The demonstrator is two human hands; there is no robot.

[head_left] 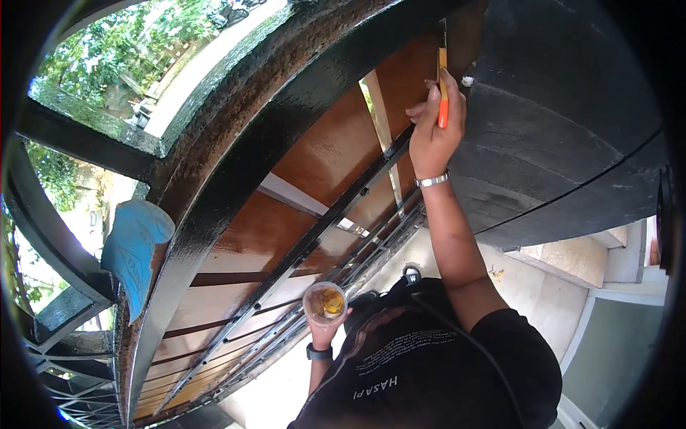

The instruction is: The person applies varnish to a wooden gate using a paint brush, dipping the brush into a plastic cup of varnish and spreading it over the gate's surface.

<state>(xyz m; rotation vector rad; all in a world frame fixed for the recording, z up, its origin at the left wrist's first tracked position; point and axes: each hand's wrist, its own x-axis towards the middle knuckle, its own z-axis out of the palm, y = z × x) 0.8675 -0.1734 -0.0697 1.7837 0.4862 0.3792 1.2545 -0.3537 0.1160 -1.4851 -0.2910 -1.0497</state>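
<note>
My right hand (436, 136) is raised high and closed round a slim paintbrush (443, 107) with a yellow handle and orange end. Its narrow tip points up to where the brown wood panel (329, 136) meets a dark wall; the bristles are hard to make out. Low in the middle, my left hand (323, 334) grips a clear plastic cup (314, 304) from beneath. Some amber liquid shows inside it. Most of the left fingers are hidden by the cup.
A curved black metal frame (236, 150) with rusty patches runs along the panel's edge. A blue cloth or sheet (136, 247) hangs over the frame at left. Dark metal bars (286, 275) cross the slats. A black curved wall (557, 129) rises at right, above pale steps (572, 257).
</note>
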